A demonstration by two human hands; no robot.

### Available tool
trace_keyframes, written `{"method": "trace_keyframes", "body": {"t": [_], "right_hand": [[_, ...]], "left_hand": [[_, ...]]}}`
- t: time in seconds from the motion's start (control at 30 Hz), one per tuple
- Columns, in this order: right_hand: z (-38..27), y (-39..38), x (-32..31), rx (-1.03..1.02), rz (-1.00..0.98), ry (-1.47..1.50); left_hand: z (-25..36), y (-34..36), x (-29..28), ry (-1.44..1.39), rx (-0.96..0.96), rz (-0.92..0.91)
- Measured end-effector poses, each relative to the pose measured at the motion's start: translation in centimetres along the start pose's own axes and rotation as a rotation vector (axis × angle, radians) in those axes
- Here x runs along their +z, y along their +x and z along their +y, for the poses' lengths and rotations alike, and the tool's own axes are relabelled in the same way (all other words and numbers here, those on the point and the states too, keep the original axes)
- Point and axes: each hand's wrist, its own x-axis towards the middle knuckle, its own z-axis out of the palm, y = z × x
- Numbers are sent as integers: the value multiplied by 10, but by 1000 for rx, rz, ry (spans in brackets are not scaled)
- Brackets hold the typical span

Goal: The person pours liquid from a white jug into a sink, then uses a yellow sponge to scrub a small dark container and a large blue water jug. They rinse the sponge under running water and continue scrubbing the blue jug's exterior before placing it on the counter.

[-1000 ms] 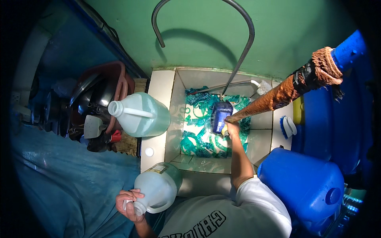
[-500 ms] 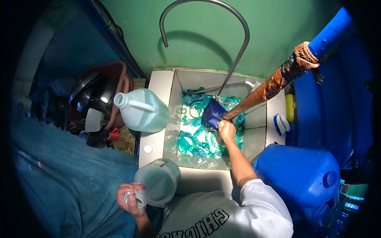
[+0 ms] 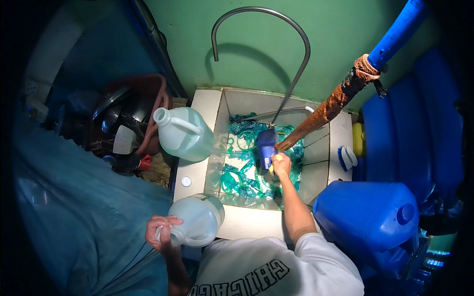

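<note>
My right hand [image 3: 281, 165] is closed around the yellow handle of a blue dipper [image 3: 266, 153] inside the tiled sink [image 3: 316, 170]. Green plastic pieces [image 3: 240, 185] are spread about beneath the dipper, over the bottom of the sink. At the near left, my left hand [image 3: 160, 232] grips a translucent jug [image 3: 200, 222] by its handle, near the open mouth. This jug leans over the sink's near left corner, its mouth toward me. A second translucent jug [image 3: 183, 143], uncapped and holding pale liquid, stands on the left ledge. Between the jugs lies a white cap [image 3: 186, 181].
A curved metal faucet [image 3: 299, 74] arches above the sink. A blue pipe wrapped in brown cloth [image 3: 332, 104] slants down into it, close to my right hand. A scrub brush [image 3: 347, 157] and large blue container [image 3: 368, 214] are at right; a reddish basin [image 3: 160, 101] holds pots at left.
The dipper has turned, its side now showing more toward me. The jug in my left hand has tilted slightly, still gripped. The whole view has shifted a little.
</note>
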Motion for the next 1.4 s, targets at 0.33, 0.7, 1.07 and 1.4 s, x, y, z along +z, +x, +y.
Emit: {"method": "trace_keyframes", "body": {"t": [0.33, 0.7, 1.07, 1.4], "right_hand": [[-12, 15, -22, -158, -64, -379], [52, 14, 37, 15, -241, -287], [43, 66, 46, 531, -259, 798], [30, 79, 60, 437, -337, 1196]], "left_hand": [[2, 1, 3, -11, -15, 29], [-3, 0, -1, -14, 3, 15], [0, 2, 2, 56, 15, -1], [0, 0, 2, 36, 8, 14]]}}
